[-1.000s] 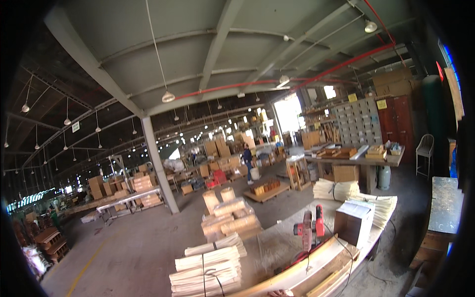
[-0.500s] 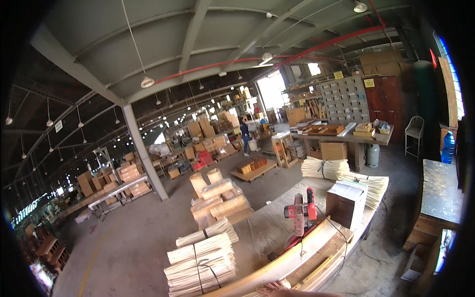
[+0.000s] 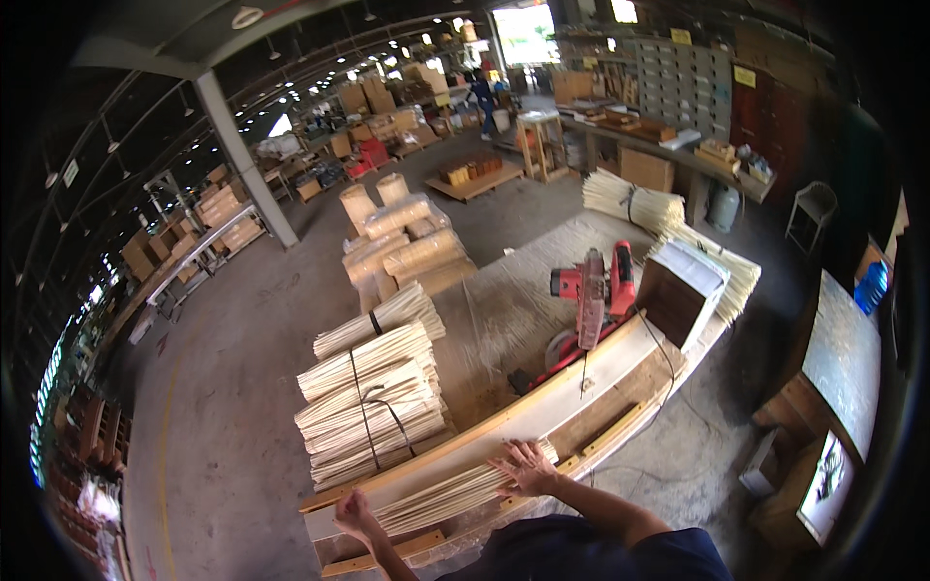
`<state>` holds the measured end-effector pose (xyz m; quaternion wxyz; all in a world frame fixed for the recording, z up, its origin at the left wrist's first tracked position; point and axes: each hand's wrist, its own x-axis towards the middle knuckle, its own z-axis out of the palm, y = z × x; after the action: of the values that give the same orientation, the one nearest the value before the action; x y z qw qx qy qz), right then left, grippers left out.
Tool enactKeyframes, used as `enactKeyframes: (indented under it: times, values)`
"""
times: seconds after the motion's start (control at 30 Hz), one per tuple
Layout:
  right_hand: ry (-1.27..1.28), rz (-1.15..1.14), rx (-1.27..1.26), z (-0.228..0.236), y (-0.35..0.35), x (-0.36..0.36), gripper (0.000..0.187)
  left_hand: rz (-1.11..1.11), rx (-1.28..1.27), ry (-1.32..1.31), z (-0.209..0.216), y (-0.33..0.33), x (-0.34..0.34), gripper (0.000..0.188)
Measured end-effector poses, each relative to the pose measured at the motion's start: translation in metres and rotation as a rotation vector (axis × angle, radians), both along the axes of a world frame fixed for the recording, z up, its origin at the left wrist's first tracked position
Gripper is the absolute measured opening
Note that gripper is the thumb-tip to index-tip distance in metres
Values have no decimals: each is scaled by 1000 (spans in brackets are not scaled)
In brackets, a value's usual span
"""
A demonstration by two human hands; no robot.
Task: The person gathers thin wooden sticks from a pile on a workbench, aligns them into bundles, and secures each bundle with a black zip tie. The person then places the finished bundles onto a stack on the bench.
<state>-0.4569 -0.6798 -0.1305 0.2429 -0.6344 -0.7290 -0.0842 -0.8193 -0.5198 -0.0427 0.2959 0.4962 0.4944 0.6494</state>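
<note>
A loose row of thin pale wooden sticks [image 3: 441, 499] lies in a long wooden trough [image 3: 407, 487] along the near side of the table. My right hand [image 3: 526, 469] rests on their right end, palm down with the fingers spread. At their left end, my left hand [image 3: 356, 513] is closed like a fist; whatever it holds, if anything, is hidden. Just beyond the trough are tied bundles of similar sticks [image 3: 373, 412]. Farther right stands a red power saw with a circular blade [image 3: 593, 300], beside a box with a white top [image 3: 683, 290].
A black cord [image 3: 668, 353] runs from the saw across the trough. More tied sticks [image 3: 635, 201] lie at the table's far end. Wrapped rolls [image 3: 412, 247] are stacked on the floor beyond. A metal-topped bench [image 3: 841, 358] stands at right. Another person [image 3: 483, 100] is far off.
The view has tilted down, bringing both forearms and the sticks in the trough into sight. Earlier, only part of one hand showed at the lower edge.
</note>
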Motion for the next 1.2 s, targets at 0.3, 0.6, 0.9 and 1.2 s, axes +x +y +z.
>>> enactKeyframes:
  times: [0.3, 0.6, 0.9, 1.2]
  values:
    - [-13, -95, -154, -17, -5, 7, 92, 388, 984, 19, 294, -27, 109, 13]
    - [25, -149, -236, -9, -24, 31, 89, -348, 441, 266, 200, 61, 224, 8]
    - [189, 121, -482, 23, 31, -30, 97, -480, -379, 725, 4, 93, 265, 16]
    - [-91, 191, -463, -64, 122, -40, 99, -579, 295, 560, 44, -27, 245, 12]
